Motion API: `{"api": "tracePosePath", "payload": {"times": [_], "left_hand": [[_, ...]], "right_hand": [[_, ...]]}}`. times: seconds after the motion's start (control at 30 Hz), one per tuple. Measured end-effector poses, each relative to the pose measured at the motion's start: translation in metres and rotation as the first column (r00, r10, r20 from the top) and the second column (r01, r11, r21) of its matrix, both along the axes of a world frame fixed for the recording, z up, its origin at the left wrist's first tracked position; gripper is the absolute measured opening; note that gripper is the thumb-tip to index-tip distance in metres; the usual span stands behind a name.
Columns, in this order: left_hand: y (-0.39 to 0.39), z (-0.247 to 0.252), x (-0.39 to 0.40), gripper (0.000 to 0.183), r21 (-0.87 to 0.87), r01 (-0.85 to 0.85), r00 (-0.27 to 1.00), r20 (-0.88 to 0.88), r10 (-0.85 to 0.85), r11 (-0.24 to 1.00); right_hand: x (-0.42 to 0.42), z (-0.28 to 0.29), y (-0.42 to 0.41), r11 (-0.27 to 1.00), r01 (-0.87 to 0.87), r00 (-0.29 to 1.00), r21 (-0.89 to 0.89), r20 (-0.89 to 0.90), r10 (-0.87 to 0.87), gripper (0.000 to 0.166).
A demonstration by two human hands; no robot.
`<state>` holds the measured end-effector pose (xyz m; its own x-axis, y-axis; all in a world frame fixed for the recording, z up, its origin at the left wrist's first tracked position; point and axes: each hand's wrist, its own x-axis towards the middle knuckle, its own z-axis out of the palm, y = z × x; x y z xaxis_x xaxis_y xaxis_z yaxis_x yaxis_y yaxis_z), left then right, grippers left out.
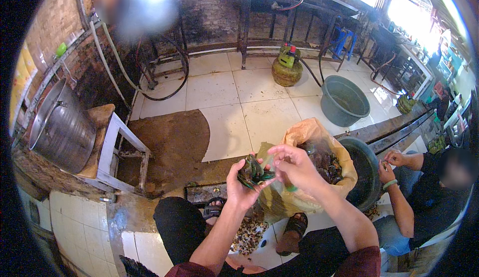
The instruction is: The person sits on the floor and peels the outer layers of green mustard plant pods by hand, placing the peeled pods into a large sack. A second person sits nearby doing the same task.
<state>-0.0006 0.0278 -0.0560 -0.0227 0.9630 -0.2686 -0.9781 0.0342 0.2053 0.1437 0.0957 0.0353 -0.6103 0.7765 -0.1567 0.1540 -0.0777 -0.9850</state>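
My left hand (242, 191) holds several green-edged mussels (253, 171) in its palm. Close by on the right is my right hand (293, 164), fingers bent and slightly blurred; whether it pinches something small cannot be told. Beneath the right forearm stands an orange woven plastic sack (348, 176) with its rim rolled down, full of dark mussels (322, 161). A yellowish-green plastic bag (275, 202) leans on the sack's left side. Small shell scraps and debris (249, 236) lie scattered on the tiles between my feet.
A dark round tub (365, 157) stands right of the sack, beside a seated person (419, 194) whose hands are together. Beyond are a grey-green basin (345, 103) and a gas cylinder (287, 69) with a hose. A large metal pot (67, 127) rests by a wooden stool (112, 142) at left.
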Motion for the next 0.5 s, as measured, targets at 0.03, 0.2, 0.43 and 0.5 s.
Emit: {"api": "tracePosePath", "payload": {"times": [0.03,0.2,0.43,0.5], "left_hand": [[0.0,0.001,0.002,0.042,-0.025,-0.009,1.0,0.008,0.009,1.0],[-0.002,0.003,0.001,0.041,0.009,-0.017,0.999,-0.045,0.017,1.0],[-0.002,0.007,-0.002,0.04,0.026,-0.068,0.996,-0.062,0.069,0.997],[-0.001,0.006,-0.001,0.041,0.032,-0.06,0.997,-0.042,0.062,0.998]], "right_hand": [[-0.001,0.002,-0.001,0.999,-0.024,0.999,0.026,0.048,0.023,0.029],[-0.008,0.008,-0.024,0.747,-0.322,0.882,0.582,0.472,0.012,0.018],[-0.004,0.004,-0.025,0.741,-0.329,0.869,0.585,0.495,-0.005,0.016],[-0.007,0.003,-0.03,0.655,-0.383,0.849,0.651,0.527,-0.027,0.015]]}}
